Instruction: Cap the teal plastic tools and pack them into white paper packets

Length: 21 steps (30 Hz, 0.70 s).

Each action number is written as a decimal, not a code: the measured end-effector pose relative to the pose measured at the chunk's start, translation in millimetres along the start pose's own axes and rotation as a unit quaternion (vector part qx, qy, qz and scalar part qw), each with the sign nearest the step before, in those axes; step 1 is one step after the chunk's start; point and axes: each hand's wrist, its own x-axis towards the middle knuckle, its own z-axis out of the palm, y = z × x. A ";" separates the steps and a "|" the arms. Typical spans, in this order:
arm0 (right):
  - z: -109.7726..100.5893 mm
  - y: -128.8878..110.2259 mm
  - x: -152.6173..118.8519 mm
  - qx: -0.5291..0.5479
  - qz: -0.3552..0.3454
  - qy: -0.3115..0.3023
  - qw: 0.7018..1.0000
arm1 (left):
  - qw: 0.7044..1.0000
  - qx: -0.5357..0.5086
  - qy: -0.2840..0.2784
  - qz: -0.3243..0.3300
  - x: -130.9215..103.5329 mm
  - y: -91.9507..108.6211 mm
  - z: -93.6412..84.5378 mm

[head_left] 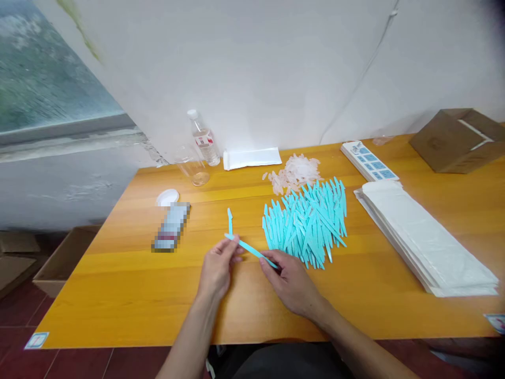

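A turquoise eyebrow razor slants between my two hands above the table. My left hand pinches it near its left end, thumb and fingers closed. At its right end, the fingers of my right hand are closed around it. Just beyond my left fingertips is another turquoise eyebrow razor, pointing away from me; its lower end meets the held one in view, and I cannot tell whether they touch. A large heap of the same eyebrow razors lies right behind my right hand. Small translucent pieces are piled behind that heap.
On the right lie a stack of white plastic sleeves, printed cards and a cardboard box. A phone, a white lid, a clear jar, a water bottle and a white packet are left and back.
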 end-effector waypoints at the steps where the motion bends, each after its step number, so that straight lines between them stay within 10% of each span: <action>1: 4.0 -0.4 -1.4 -0.014 0.005 -0.008 1.000 | 0.999 0.044 0.000 0.032 13.4 5.1 -7.7; 5: 9.3 0.8 -9.7 -0.059 0.012 -0.036 0.998 | 0.956 0.268 -0.059 0.107 65.3 31.5 -27.7; 10: 11.5 1.3 -17.8 -0.066 0.006 -0.066 0.996 | 0.887 0.431 -0.034 0.164 95.9 44.3 -11.8; 14: 11.8 -0.6 -19.1 -0.063 0.004 -0.084 0.994 | 0.851 0.481 0.032 0.207 87.7 35.3 -0.7; 17: 9.0 -1.1 -19.6 -0.069 -0.007 -0.100 0.993 | 0.767 0.559 0.094 0.300 70.3 20.9 -5.3; 21: 4.8 -0.9 -20.6 -0.064 -0.014 -0.113 0.991 | 0.714 0.604 0.063 0.350 55.5 5.8 -17.3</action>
